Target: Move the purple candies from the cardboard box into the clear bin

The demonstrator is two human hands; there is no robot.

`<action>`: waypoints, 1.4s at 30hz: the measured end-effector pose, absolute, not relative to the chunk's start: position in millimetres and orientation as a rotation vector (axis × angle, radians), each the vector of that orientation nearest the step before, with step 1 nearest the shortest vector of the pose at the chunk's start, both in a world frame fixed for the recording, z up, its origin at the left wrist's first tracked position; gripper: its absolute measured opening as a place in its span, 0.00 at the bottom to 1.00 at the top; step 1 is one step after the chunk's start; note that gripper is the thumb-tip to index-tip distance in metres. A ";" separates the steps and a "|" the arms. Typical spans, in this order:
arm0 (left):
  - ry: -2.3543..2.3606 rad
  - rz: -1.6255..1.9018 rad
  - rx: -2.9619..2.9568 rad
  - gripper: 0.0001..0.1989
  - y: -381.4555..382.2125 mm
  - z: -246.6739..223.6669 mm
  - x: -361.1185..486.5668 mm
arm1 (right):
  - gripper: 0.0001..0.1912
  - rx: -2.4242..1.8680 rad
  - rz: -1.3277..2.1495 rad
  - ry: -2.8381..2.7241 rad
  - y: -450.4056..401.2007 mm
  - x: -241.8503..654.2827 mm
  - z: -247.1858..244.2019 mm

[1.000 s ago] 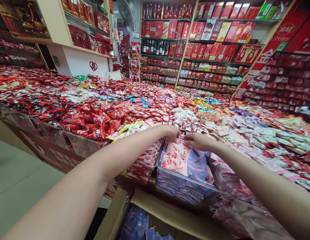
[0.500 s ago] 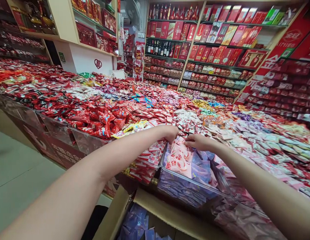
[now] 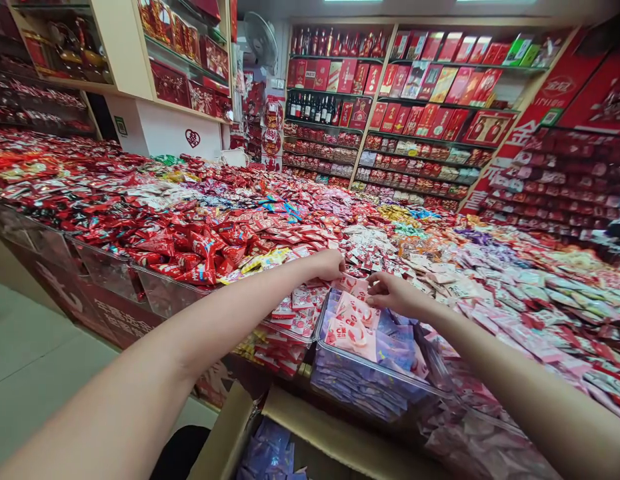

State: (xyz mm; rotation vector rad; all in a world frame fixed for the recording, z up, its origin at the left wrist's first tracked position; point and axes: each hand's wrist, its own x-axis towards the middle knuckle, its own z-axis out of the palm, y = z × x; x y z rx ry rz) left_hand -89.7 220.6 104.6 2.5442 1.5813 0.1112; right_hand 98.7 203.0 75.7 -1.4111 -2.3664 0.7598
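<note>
Pink candy packets (image 3: pixel 351 339) lie on top of purple packets (image 3: pixel 393 347) in a clear plastic bin (image 3: pixel 370 363). At the bin's back left corner my left hand (image 3: pixel 331 265) is closed, its fingertips at the edge of a pink candy packet (image 3: pixel 354 285). Just right of that packet is my right hand (image 3: pixel 394 293), thumb and fingers bent and apart, fingertips close to the packets. Whether they touch one is hard to see. Lower down, an open cardboard box (image 3: pixel 315 417) contains more purple packets (image 3: pixel 265 450).
Red cone-shaped packets (image 3: pixel 200 250) and red-and-white packets (image 3: pixel 300 310) fill bins to the left. Pink and white packets (image 3: pixel 505 333) spread to the right under my forearm. Shelves (image 3: pixel 375 97) with bottles and red boxes stand behind; tiled floor (image 3: pixel 25 340) shows at left.
The view has tilted up slightly. My right thumb and fingers have parted further. The pink packet between my hands now shows more at the bin's back.
</note>
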 end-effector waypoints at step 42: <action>1.159 -0.019 2.842 0.11 206.5 99.5 -83.3 | 0.11 -1.662 -0.151 -2.270 192.8 125.0 111.7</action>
